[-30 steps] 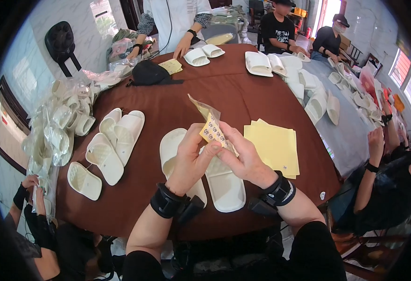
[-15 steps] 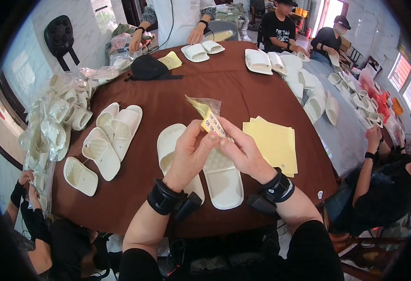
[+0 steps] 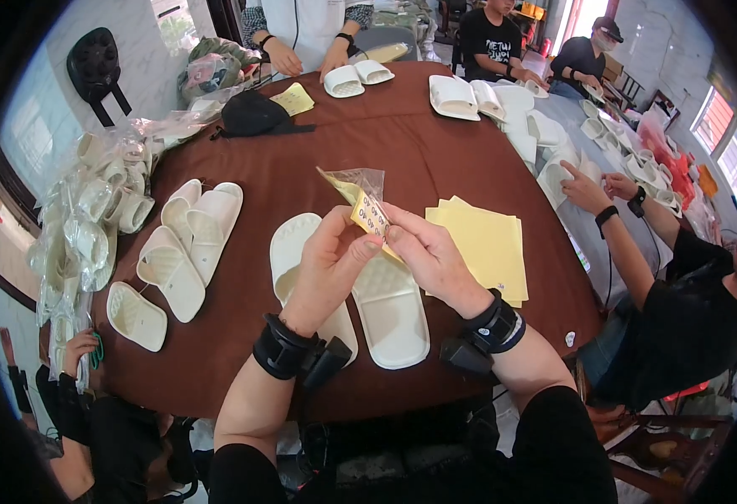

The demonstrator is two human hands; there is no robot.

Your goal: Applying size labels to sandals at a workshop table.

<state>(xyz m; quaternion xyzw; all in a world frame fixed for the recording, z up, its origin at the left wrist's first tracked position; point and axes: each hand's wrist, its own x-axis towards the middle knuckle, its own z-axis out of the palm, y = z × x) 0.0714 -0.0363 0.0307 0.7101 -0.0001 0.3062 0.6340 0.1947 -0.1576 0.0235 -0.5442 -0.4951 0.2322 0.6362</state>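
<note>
Grips a folded yellow label sheet (image 3: 370, 215), printed with small dark figures, between thumbs and fingertips of both hands. Pinches the lower left side with the left hand (image 3: 326, 256), thumb close to the bottom end. Clasps the right edge with the right hand (image 3: 425, 252), thumb in front and bent toward the sheet. Cannot tell the exact placing of the fingers behind. Has a flap of clear plastic (image 3: 370, 179) standing out at the top of the sheet. Wears a black wristband (image 3: 283, 344) at the left wrist and another like it at the right.

Holds the sheet up over a pair of white slippers (image 3: 392, 319), set side by side on a brown tablecloth (image 3: 356, 134) and partly hidden by hands and wrist. Shows a few yellow papers (image 3: 479, 252) just beside the right hand. Includes four more slippers (image 3: 171, 273) to the left, some overlapping, and past those a heap of plastic-wrapped slippers (image 3: 91, 218).

Shows farther off a black cap (image 3: 259, 113) against a yellow slip (image 3: 295, 99), near two far slippers (image 3: 360, 77) in front of a co-worker in white (image 3: 309, 29). Shows at right a co-worker in black (image 3: 679, 302), arms stretched toward more white slippers.
</note>
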